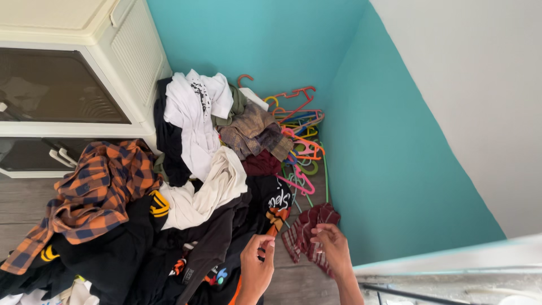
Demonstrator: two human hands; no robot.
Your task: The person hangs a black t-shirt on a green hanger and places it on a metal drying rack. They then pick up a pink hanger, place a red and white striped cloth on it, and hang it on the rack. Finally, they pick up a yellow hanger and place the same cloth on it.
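Left hand (256, 265): fingers pinching black garment (248, 217).
Right hand (330, 244): fingers curled, touching maroon plaid cloth (307, 229).
Relation: cloth lies just beyond right hand, nearer it.

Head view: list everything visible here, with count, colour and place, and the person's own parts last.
checked shirt: one, orange and navy, left on the clothes pile
white garments: at least two, top and middle of the pile
black garments: several, count unclear, low front of the pile
brown patterned garment: one, top right of the pile
dark red checked cloth: one, on the floor by the right hand
hangers: many, red, pink, green, orange, in the corner
cabinet: one, cream, dark door panels, upper left
walls: turquoise
floor: grey wood
left hand: fingers on a black and orange garment
right hand: fingers at the red cloth
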